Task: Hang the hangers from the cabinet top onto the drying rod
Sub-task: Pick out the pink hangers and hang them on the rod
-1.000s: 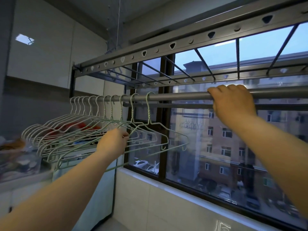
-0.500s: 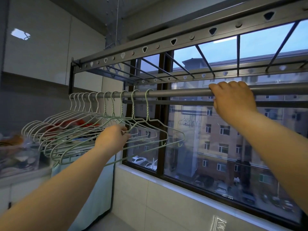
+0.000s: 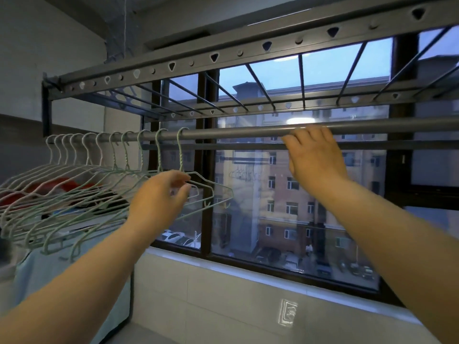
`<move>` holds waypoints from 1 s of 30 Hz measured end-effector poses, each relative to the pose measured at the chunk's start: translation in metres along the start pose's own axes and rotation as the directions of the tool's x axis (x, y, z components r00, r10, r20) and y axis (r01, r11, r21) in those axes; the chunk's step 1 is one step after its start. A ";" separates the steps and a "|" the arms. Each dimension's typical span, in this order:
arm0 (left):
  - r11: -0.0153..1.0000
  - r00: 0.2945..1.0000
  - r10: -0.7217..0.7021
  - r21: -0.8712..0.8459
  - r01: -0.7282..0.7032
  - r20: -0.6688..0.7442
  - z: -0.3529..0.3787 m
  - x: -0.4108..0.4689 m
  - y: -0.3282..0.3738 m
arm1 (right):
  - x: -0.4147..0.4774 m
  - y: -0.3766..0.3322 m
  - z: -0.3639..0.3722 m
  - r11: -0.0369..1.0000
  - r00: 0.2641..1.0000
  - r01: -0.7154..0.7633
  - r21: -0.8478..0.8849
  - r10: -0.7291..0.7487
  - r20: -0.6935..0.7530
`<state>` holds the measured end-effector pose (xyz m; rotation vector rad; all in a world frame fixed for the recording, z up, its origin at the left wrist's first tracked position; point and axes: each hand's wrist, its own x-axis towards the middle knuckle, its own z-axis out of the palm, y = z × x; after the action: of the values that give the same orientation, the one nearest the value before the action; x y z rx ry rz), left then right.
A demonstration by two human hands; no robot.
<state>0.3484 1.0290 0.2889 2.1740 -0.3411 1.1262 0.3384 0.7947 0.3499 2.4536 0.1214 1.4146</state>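
Several pale green and white wire hangers (image 3: 74,184) hang by their hooks in a row on the left part of the grey drying rod (image 3: 223,134). My left hand (image 3: 161,197) is just under the rightmost hanger (image 3: 211,187). Its fingers are loosely curled, with the fingertips against the wire near the neck. Farther right, my right hand (image 3: 313,155) reaches up with fairly straight fingers, whose tips lie on the front of the rod.
A grey slatted drying rack (image 3: 223,55) runs overhead above the rod. A large window (image 3: 298,207) fills the wall behind. At lower left stands a light blue covered unit (image 3: 49,269), with red items (image 3: 62,184) behind the hangers.
My left hand has loosened from a closed grip on the hangers to loosely curled fingers. My right hand's fingers have come off the top of the rod and straightened.
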 end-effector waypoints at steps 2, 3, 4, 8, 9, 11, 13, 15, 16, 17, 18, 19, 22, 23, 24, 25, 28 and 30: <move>0.997 0.997 0.029 -0.069 -0.024 0.069 0.017 -0.006 0.008 | -0.014 0.005 0.003 1.000 1.000 0.003 -0.024 -0.003 -0.006; 0.994 0.993 0.037 -0.102 -0.025 0.116 0.027 -0.010 0.012 | -0.022 0.009 0.006 0.999 1.000 0.012 -0.036 -0.013 -0.022; 0.991 0.984 0.042 -0.133 -0.019 0.173 0.037 -0.015 0.018 | -0.031 0.015 0.010 1.000 0.998 0.016 -0.025 -0.017 -0.053; 0.966 0.916 0.104 -0.258 -0.001 0.388 0.082 -0.042 0.043 | -0.076 0.044 0.015 0.998 0.999 0.041 -0.043 -0.039 0.029; 0.959 0.899 0.125 -0.284 -0.001 0.420 0.092 -0.049 0.052 | -0.088 0.053 0.011 0.997 0.996 0.028 -0.075 -0.021 0.085; 0.946 0.862 0.157 -0.325 0.010 0.482 0.113 -0.065 0.071 | -0.113 0.074 0.011 0.995 0.963 -0.058 -0.083 0.078 0.257; 0.936 0.827 0.173 -0.351 0.031 0.535 0.134 -0.080 0.093 | -0.142 0.100 0.011 0.994 0.937 -0.087 -0.062 0.103 0.334; 0.922 0.789 0.199 -0.385 0.052 0.582 0.157 -0.095 0.118 | -0.175 0.130 0.006 0.980 0.894 -0.103 -0.171 0.167 0.416; 0.906 0.768 0.213 -0.416 0.076 0.604 0.169 -0.103 0.134 | -0.192 0.147 0.004 0.971 0.832 -0.134 -0.198 0.219 0.510; 0.886 0.750 0.225 -0.452 0.109 0.622 0.181 -0.112 0.152 | -0.212 0.168 0.005 0.968 0.798 -0.116 -0.224 0.225 0.558; 0.871 0.729 0.239 -0.474 0.131 0.641 0.193 -0.122 0.173 | -0.231 0.191 0.006 0.963 0.761 -0.141 -0.231 0.255 0.597; 0.863 0.704 0.265 -0.487 0.131 0.659 0.204 -0.133 0.196 | -0.251 0.213 0.001 0.950 0.724 -0.177 -0.256 0.302 0.620; 0.824 0.658 0.358 -0.556 0.111 0.662 0.238 -0.169 0.270 | -0.310 0.279 -0.021 0.916 0.699 -0.256 -0.308 0.396 0.596; 0.808 0.638 0.385 -0.578 0.117 0.667 0.250 -0.183 0.297 | -0.332 0.301 -0.031 0.898 0.666 -0.302 -0.320 0.439 0.603; 0.798 0.613 0.402 -0.588 0.131 0.681 0.261 -0.198 0.324 | -0.355 0.324 -0.041 0.882 0.635 -0.327 -0.340 0.472 0.612; 0.785 0.587 0.419 -0.601 0.148 0.693 0.271 -0.214 0.353 | -0.377 0.347 -0.052 0.864 0.607 -0.350 -0.361 0.503 0.615; 0.741 0.520 0.490 -0.648 0.174 0.700 0.303 -0.265 0.434 | -0.450 0.413 -0.091 0.792 0.483 -0.415 -0.448 0.609 0.629; 0.723 0.471 0.548 -0.675 0.148 0.691 0.319 -0.297 0.483 | -0.496 0.452 -0.119 0.710 0.391 -0.464 -0.531 0.701 0.596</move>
<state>0.1311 0.4372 0.1291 1.8318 -1.3044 -0.2004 -0.0521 0.2814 0.1307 2.6938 -1.1966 0.3077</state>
